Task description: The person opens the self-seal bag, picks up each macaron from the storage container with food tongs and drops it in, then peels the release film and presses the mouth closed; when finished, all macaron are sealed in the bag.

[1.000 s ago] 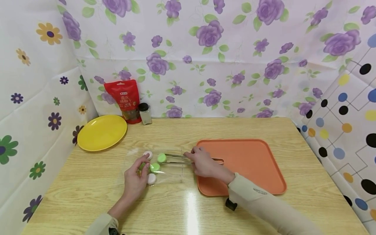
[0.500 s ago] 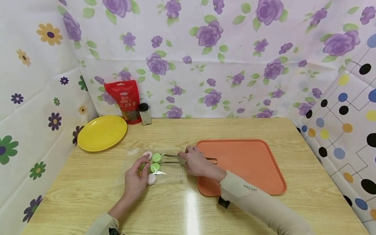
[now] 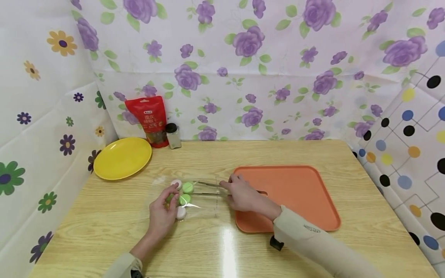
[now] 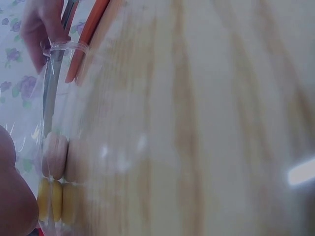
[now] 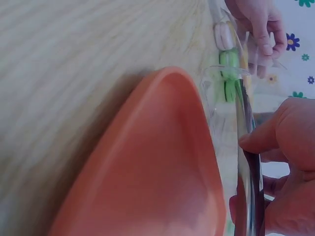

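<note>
A clear plastic bag point(image 3: 205, 210) lies on the table with several macarons inside, among them a pale pink macaron point(image 3: 176, 184), two green macarons point(image 3: 185, 199), a white macaron point(image 3: 180, 213) and a yellow one point(image 4: 50, 199). My left hand point(image 3: 162, 212) pinches the bag's film over the macarons. My right hand point(image 3: 243, 194) holds metal tongs point(image 3: 208, 194), whose arms reach through the bag's mouth at the right. The tong tips are beside the far green macaron point(image 3: 188, 188); whether they touch it I cannot tell.
An orange tray point(image 3: 292, 193) lies under my right hand and forearm. A yellow plate point(image 3: 123, 158), a red pouch point(image 3: 148, 119) and a black-lidded jar point(image 3: 173, 136) stand at the back left. Patterned sheets enclose the table point(image 3: 194, 251).
The far green macaron has moved left, deeper into the bag, beside the other macarons. My right hand with the tongs went left, then back a little to the right. My left hand stayed.
</note>
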The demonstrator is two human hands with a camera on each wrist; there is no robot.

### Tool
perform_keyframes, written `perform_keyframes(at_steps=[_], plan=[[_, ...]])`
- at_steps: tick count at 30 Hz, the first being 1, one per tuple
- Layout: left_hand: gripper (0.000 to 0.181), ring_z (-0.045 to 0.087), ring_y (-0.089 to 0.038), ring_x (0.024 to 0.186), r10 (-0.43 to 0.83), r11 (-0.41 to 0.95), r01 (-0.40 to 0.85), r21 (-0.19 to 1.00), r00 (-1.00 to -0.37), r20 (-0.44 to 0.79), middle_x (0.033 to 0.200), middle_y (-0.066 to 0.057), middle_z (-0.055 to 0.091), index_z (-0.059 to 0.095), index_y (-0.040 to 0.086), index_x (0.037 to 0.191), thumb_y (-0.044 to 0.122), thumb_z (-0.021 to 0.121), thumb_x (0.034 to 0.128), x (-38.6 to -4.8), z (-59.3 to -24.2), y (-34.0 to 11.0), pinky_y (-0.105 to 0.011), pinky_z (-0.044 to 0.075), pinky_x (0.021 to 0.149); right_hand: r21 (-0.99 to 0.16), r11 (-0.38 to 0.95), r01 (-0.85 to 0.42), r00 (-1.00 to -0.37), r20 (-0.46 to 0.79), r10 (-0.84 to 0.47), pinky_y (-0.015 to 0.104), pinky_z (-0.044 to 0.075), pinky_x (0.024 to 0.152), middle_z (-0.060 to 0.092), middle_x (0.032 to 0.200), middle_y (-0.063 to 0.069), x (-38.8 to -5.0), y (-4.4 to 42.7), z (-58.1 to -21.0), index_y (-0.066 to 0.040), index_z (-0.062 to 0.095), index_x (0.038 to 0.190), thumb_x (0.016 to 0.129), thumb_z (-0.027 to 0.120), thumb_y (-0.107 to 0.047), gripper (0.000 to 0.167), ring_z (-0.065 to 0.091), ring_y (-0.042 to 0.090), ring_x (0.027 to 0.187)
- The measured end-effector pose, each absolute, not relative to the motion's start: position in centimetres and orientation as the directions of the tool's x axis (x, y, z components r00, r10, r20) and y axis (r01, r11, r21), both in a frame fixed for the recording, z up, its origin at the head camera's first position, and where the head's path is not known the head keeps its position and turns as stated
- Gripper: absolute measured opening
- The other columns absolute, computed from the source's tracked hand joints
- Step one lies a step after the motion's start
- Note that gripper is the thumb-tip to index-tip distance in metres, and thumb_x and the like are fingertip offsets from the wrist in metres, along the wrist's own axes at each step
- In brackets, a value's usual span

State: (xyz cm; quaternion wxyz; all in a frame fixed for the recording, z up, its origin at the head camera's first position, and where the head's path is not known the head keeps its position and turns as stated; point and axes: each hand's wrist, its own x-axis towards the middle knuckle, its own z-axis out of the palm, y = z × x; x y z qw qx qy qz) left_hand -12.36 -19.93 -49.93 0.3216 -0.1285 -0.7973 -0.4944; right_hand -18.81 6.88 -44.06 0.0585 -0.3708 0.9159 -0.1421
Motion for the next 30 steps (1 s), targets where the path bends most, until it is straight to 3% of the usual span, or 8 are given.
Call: perform_keyframes(at_steps=[8, 11, 15, 22, 30], plan=[[0.017, 0.062, -0.042, 0.115, -0.126, 0.481, 0.510, 0.714, -0.765, 0.631, 0.118, -0.021, 0.068, 0.064, -0.006, 0.094, -0.020, 0.065, 0.0859, -12.5, -50.0, -20.0, -0.017, 0.038, 0.104, -0.314, 0.627, -0.713, -0.689, 0.153, -0.708, 0.032, 0.033, 0.061, 0.050, 0.093, 0.009, -17.5, 11.8, -44.0, -0.004, 0.060, 0.132, 0.092, 0.065, 0.001, 0.041, 0.036, 0.022, 0.076], [0.018, 0.061, -0.042, 0.115, -0.139, 0.478, 0.501, 0.722, -0.768, 0.625, 0.118, -0.021, 0.068, 0.065, -0.004, 0.094, -0.020, 0.066, 0.0856, -12.5, -50.0, -20.0, -0.014, 0.037, 0.103, -0.340, 0.634, -0.695, -0.710, 0.181, -0.681, 0.031, 0.035, 0.061, 0.051, 0.094, 0.010, -16.9, 14.2, -44.0, -0.004, 0.061, 0.132, 0.090, 0.066, 0.003, 0.043, 0.037, 0.020, 0.075], [0.018, 0.060, -0.042, 0.117, -0.151, 0.470, 0.488, 0.735, -0.776, 0.612, 0.119, -0.021, 0.068, 0.066, -0.003, 0.095, -0.019, 0.066, 0.0862, -12.5, -50.0, -20.0, -0.013, 0.037, 0.103, -0.393, 0.650, -0.650, -0.755, 0.241, -0.610, 0.026, 0.036, 0.057, 0.049, 0.095, 0.011, -15.9, 17.8, -44.4, 0.001, 0.059, 0.133, 0.088, 0.067, 0.006, 0.047, 0.037, 0.017, 0.076], [0.016, 0.061, -0.039, 0.118, -0.154, 0.480, 0.470, 0.741, -0.786, 0.599, 0.120, -0.018, 0.069, 0.066, -0.003, 0.096, -0.017, 0.065, 0.0877, -12.6, -50.1, -20.0, -0.013, 0.036, 0.103, -0.372, 0.678, -0.634, -0.765, 0.434, -0.476, 0.025, 0.034, 0.054, 0.051, 0.091, 0.013, -14.8, 25.0, -45.4, 0.009, 0.059, 0.129, 0.078, 0.071, 0.013, 0.052, 0.038, 0.014, 0.073], [0.022, 0.061, -0.046, 0.113, -0.164, 0.489, 0.484, 0.726, -0.766, 0.621, 0.114, -0.027, 0.068, 0.065, -0.006, 0.093, -0.025, 0.065, 0.0824, -12.2, -48.8, -19.3, -0.011, 0.037, 0.101, -0.311, 0.797, -0.518, -0.798, 0.510, -0.320, 0.032, 0.035, 0.053, 0.055, 0.079, 0.020, -14.2, 32.4, -46.3, 0.013, 0.063, 0.119, 0.071, 0.073, 0.010, 0.050, 0.046, 0.024, 0.067]])
